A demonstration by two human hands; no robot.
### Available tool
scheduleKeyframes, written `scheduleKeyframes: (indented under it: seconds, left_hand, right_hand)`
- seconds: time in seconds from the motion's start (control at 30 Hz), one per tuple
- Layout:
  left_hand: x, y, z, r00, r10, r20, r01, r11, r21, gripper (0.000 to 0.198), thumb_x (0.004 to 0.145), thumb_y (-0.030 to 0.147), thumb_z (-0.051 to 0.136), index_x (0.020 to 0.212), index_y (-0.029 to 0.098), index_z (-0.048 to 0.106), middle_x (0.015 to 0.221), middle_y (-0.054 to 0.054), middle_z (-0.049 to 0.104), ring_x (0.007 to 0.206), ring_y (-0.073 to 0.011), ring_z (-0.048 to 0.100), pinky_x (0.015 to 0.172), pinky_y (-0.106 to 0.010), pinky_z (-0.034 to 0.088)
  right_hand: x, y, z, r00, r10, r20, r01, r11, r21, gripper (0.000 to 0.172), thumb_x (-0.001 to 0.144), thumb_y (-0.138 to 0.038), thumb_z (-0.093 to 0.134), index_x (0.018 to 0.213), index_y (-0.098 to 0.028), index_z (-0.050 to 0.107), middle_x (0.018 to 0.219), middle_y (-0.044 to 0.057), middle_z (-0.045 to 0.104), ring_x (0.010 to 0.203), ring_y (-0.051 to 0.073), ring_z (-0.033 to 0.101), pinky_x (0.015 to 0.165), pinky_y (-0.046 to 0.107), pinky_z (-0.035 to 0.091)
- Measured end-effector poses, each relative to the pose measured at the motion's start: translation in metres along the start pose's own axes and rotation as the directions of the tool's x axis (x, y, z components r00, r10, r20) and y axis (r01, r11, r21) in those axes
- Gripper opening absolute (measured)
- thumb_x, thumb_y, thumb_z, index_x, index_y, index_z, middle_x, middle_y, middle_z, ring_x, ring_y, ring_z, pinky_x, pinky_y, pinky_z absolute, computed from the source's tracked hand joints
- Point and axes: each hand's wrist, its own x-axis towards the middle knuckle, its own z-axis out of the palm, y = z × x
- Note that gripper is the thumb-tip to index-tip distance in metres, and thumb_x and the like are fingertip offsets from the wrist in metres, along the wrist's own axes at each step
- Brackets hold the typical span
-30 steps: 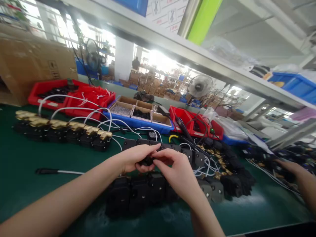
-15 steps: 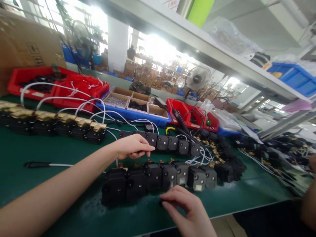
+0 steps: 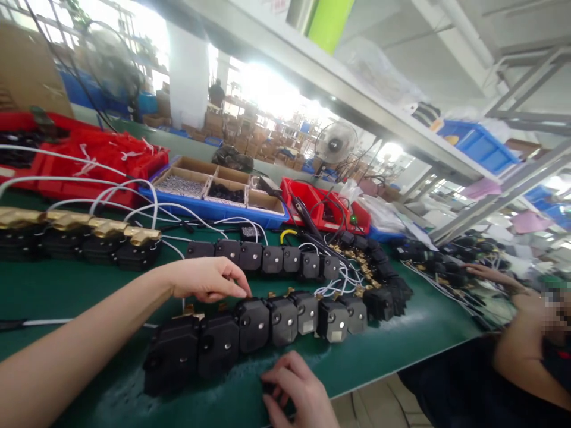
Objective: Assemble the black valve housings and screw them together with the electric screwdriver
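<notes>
A: You seem to be handling parts along the near row of black housings (image 3: pixel 306 312), set in from the workbench (image 3: pixel 401 337)'s near edge. Your left hand (image 3: pixel 213 279) is hanging over the third housing (image 3: pixel 253 326), counting from the row's left end.

B: How are you gripping there? Your fingers are curling downward, with the tips close together, but whether you're pinching anything or touching the housing, I can't tell.

A: Your right hand (image 3: pixel 297 389) is resting lower, by the near edge. Its fingers and thumb are bending around a small dark piece (image 3: pixel 268 387), partly hidden; whether you're pinching it or it's lying on the surface, I can't tell.

B: Then the next move is probably calling for a sure hold on that piece, with your left fingertips staying clear of the brass fitting (image 3: pixel 291 291) behind the row.
</notes>
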Motion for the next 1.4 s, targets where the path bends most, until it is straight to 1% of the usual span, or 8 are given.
scheduleKeyframes:
  seconds: [0.07, 0.17, 0.33, 0.53, 0.83, 1.03, 1.2, 1.4]
  left_hand:
    - [0.002, -0.006, -0.004, 0.999, -0.018, 0.036, 0.017, 0.999, 0.046, 0.056, 0.064, 0.060, 0.080, 0.091, 0.012, 0.066, 0.043, 0.007, 0.037, 0.039, -0.0058, 0.024, 0.038, -0.019, 0.013]
    - [0.004, -0.012, -0.008, 0.996, -0.034, 0.086, 0.024, 0.994, 0.110, 0.054, 0.062, 0.060, 0.080, 0.084, 0.013, 0.066, 0.042, 0.007, 0.037, 0.038, -0.0059, 0.025, 0.038, -0.019, 0.014]
    - [0.002, -0.007, -0.003, 0.993, -0.026, 0.116, 0.008, 0.988, 0.155, 0.054, 0.062, 0.063, 0.078, 0.080, 0.013, 0.067, 0.044, 0.006, 0.037, 0.039, -0.0065, 0.028, 0.038, -0.018, 0.015]
    - [0.002, -0.004, 0.002, 0.994, 0.014, 0.107, -0.031, 0.986, 0.163, 0.052, 0.062, 0.063, 0.076, 0.073, 0.014, 0.065, 0.044, 0.006, 0.037, 0.040, -0.0069, 0.028, 0.039, -0.018, 0.016]
    - [0.002, -0.001, 0.010, 0.992, 0.063, 0.111, -0.080, 0.984, 0.158, 0.047, 0.068, 0.060, 0.072, 0.070, 0.015, 0.062, 0.043, 0.006, 0.035, 0.040, -0.0072, 0.026, 0.040, -0.022, 0.013]
    - [0.003, -0.003, 0.009, 0.993, 0.054, 0.106, -0.072, 0.983, 0.169, 0.045, 0.069, 0.059, 0.072, 0.072, 0.014, 0.063, 0.044, 0.005, 0.036, 0.041, -0.0075, 0.027, 0.041, -0.022, 0.015]
    - [0.003, -0.004, 0.009, 0.993, 0.056, 0.107, -0.075, 0.980, 0.184, 0.044, 0.071, 0.057, 0.070, 0.073, 0.014, 0.063, 0.044, 0.005, 0.036, 0.040, -0.0077, 0.026, 0.040, -0.023, 0.014]
    - [0.003, -0.003, 0.007, 0.987, 0.069, 0.147, -0.099, 0.973, 0.207, 0.046, 0.072, 0.059, 0.070, 0.069, 0.014, 0.060, 0.045, 0.005, 0.037, 0.041, -0.0075, 0.028, 0.041, -0.023, 0.015]
  right_hand:
    - [0.004, -0.002, -0.001, 0.997, -0.059, -0.043, 0.058, 0.998, -0.019, 0.035, 0.067, 0.001, 0.055, 0.093, -0.020, 0.067, 0.089, 0.003, 0.063, 0.062, 0.011, 0.064, 0.057, 0.015, 0.053]
    - [0.017, -0.024, -0.005, 0.984, -0.067, -0.167, 0.072, 0.997, 0.025, 0.033, 0.073, -0.001, 0.055, 0.097, -0.021, 0.066, 0.090, 0.003, 0.063, 0.069, 0.011, 0.065, 0.063, 0.017, 0.055]
    - [0.049, -0.059, -0.004, 0.915, -0.089, -0.395, 0.112, 0.993, 0.037, 0.025, 0.084, -0.006, 0.053, 0.098, -0.021, 0.068, 0.091, 0.004, 0.064, 0.073, 0.012, 0.065, 0.066, 0.020, 0.055]
    - [0.066, -0.061, -0.001, 0.878, -0.196, -0.436, 0.181, 0.981, -0.076, 0.024, 0.086, -0.005, 0.058, 0.101, -0.022, 0.068, 0.086, 0.002, 0.065, 0.073, 0.011, 0.065, 0.066, 0.016, 0.054]
    - [0.067, -0.061, -0.003, 0.890, -0.224, -0.396, 0.182, 0.973, -0.142, 0.019, 0.090, -0.010, 0.059, 0.100, -0.022, 0.069, 0.083, 0.003, 0.064, 0.072, 0.012, 0.064, 0.065, 0.019, 0.053]
    - [0.066, -0.062, 0.000, 0.856, -0.208, -0.473, 0.172, 0.978, -0.118, 0.016, 0.087, -0.009, 0.062, 0.097, -0.022, 0.066, 0.083, 0.001, 0.063, 0.070, 0.010, 0.064, 0.064, 0.016, 0.053]
    - [0.063, -0.061, 0.001, 0.856, -0.230, -0.463, 0.180, 0.972, -0.151, 0.016, 0.089, -0.009, 0.059, 0.097, -0.021, 0.066, 0.084, 0.002, 0.063, 0.070, 0.010, 0.063, 0.066, 0.016, 0.053]
    - [0.064, -0.061, 0.003, 0.841, -0.252, -0.479, 0.179, 0.965, -0.194, 0.006, 0.092, -0.014, 0.061, 0.091, -0.020, 0.063, 0.079, 0.000, 0.061, 0.068, 0.010, 0.062, 0.064, 0.017, 0.050]
